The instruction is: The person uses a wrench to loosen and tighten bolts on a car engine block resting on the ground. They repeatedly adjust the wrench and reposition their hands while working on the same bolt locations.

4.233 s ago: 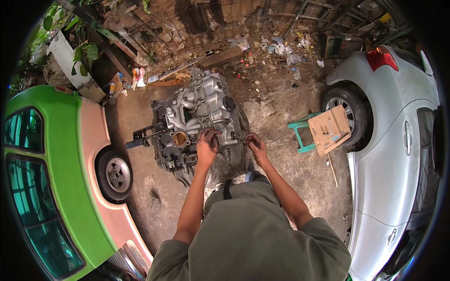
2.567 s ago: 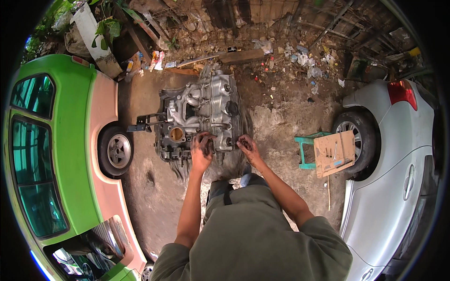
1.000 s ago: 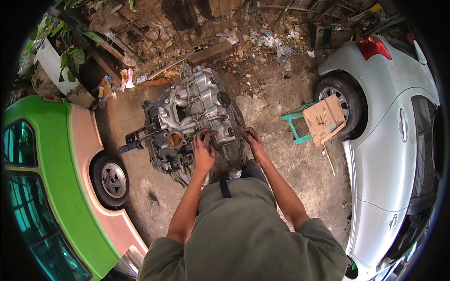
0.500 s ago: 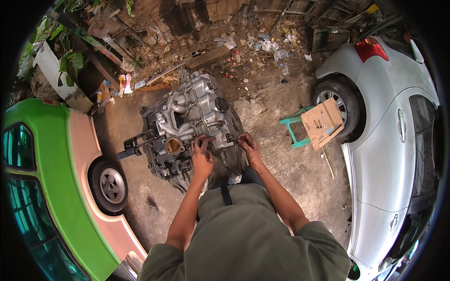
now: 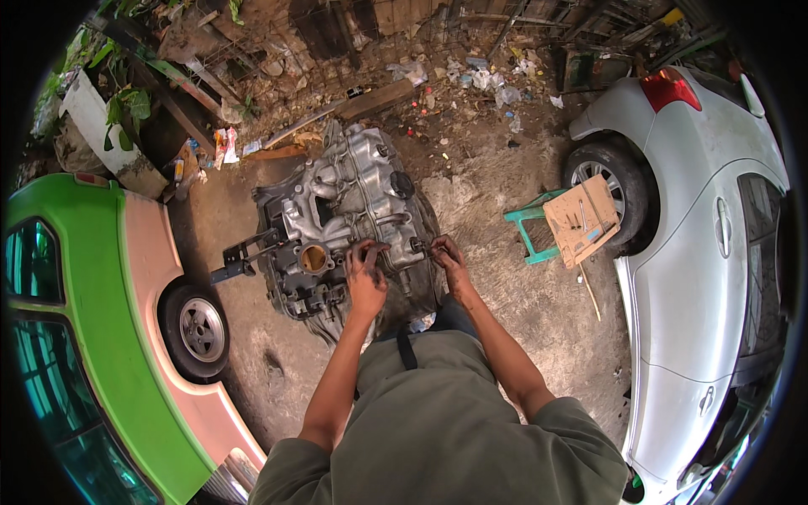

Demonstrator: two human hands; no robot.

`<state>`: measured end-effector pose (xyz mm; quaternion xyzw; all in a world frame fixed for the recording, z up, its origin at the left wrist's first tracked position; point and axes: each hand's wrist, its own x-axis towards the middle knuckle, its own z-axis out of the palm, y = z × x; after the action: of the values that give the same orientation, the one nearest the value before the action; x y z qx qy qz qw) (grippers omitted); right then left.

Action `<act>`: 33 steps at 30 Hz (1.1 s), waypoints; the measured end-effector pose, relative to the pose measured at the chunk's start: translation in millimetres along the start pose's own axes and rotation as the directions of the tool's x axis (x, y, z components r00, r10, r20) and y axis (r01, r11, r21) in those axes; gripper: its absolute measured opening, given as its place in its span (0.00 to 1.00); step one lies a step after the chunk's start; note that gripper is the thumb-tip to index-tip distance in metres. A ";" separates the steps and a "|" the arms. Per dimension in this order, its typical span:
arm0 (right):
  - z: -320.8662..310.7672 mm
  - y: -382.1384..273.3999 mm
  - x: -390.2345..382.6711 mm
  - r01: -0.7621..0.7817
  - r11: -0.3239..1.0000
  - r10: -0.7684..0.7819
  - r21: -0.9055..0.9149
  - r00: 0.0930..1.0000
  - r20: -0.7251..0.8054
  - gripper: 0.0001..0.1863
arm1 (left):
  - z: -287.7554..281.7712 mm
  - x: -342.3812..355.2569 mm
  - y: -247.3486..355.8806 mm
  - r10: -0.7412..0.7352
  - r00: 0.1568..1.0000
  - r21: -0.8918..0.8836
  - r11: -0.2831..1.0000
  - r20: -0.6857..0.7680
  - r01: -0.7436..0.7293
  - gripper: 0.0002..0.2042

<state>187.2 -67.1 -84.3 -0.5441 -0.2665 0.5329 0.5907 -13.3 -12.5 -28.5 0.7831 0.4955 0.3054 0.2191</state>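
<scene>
Grey metal engine (image 5: 345, 227) sitting on dirt floor (image 5: 505, 185); left hand (image 5: 365, 273) still gripping dark bracket at near edge, right hand (image 5: 446, 261) pinching small part, barely shifting since earlier.

Hidden and unclear parts around the engine

The left hand (image 5: 366, 278) covers the part of the engine (image 5: 345, 219) under it, so its grip is unclear. What the right hand (image 5: 449, 263) pinches is too small to tell. Both cars are cut by the edge.
</scene>
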 end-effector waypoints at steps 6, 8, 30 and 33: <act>-1.2 0.5 8.5 0.040 0.999 -0.040 -0.009 0.999 0.024 0.12 | 1.3 0.1 -1.0 0.002 1.000 0.014 1.000 -0.001 -0.002 0.26; -1.7 -0.7 10.5 0.044 0.999 -0.044 -0.014 0.998 0.040 0.13 | 1.3 -0.1 -0.9 0.003 1.000 0.011 1.000 -0.004 -0.003 0.26; -9.5 -9.4 17.8 0.013 0.994 0.001 -0.107 0.991 0.134 0.12 | 0.9 2.1 3.2 -0.004 1.000 0.036 0.999 -0.023 0.005 0.24; -5.2 -6.2 10.6 0.023 0.997 -0.017 -0.078 0.997 0.079 0.11 | 1.1 1.6 3.0 -0.030 1.000 0.024 0.999 -0.007 0.030 0.25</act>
<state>197.0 -58.2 -82.8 -0.5430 -0.3157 0.5370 0.5632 -10.0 -12.3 -26.9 0.7771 0.5115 0.2987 0.2127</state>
